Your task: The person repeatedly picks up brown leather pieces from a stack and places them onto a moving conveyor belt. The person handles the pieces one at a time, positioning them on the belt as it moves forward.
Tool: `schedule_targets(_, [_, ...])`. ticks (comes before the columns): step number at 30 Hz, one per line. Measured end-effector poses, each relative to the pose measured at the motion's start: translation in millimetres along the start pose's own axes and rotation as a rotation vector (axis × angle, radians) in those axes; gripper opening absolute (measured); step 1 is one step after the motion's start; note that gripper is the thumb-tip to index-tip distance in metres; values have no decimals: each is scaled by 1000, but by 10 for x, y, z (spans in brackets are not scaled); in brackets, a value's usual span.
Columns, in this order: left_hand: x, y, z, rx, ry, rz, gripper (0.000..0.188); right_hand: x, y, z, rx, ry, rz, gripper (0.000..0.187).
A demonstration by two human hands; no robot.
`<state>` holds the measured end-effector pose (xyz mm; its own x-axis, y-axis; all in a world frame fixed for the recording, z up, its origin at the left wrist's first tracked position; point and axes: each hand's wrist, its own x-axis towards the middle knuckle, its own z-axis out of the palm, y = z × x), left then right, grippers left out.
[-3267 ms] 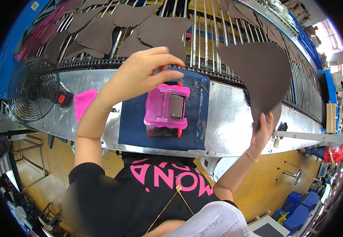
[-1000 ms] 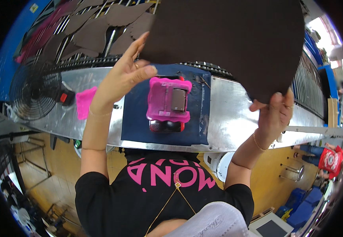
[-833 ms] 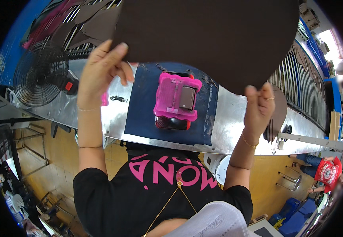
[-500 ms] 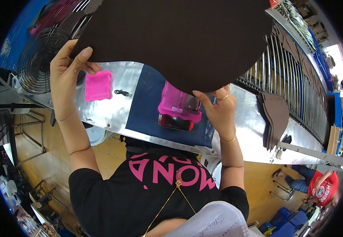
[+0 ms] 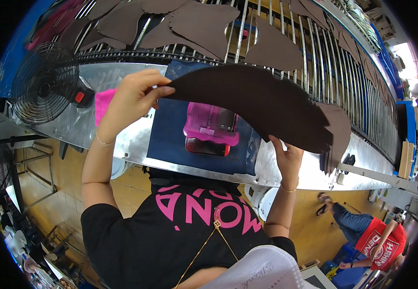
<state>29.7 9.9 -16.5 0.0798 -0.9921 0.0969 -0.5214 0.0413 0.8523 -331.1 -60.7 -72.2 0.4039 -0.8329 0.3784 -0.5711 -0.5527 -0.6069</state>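
A dark brown cut sheet [image 5: 247, 94] with a curved outline is held up above the metal table, tilted and seen at a slant. My left hand [image 5: 134, 98] pinches its narrow left corner. At the lower right edge my right hand [image 5: 287, 158] grips it between thumb and fingers, which are partly hidden behind the sheet. Just beyond that hand, a stack of similar brown cut sheets [image 5: 339, 125] lies on the table's right part. Beneath the held sheet is a pink plastic basket [image 5: 197, 126] with small items in it, on a dark blue mat [image 5: 165, 139].
Behind the table runs a rack of metal rods [image 5: 310, 53] carrying several brown cut sheets [image 5: 197, 26]. A black wire fan [image 5: 45, 86] stands at the left, near a pink cloth-like piece [image 5: 104, 103]. A red-and-black case [image 5: 206, 147] sits by the basket. Someone in a red shirt [image 5: 382, 241] is at right.
The brown sheet has come down and to the right, tipping to a slant and uncovering the rack behind. My left hand moved right; my right hand shifted right and slightly nearer.
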Motion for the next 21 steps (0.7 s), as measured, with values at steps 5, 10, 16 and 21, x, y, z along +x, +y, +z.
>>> schedule_targets(5, [274, 266, 281, 216, -116, 249, 9, -376, 342, -283, 82, 45, 222, 17])
schedule_targets(10, [482, 430, 633, 268, -186, 465, 10, -759, 512, -804, 370, 280, 356, 15])
schedule_targets(16, [710, 628, 941, 333, -278, 594, 14, -508, 390, -1293, 562, 460, 231, 16])
schedule_targets(21, [841, 670, 595, 179, 10, 530, 20, 123, 691, -1287, 690, 497, 465, 23])
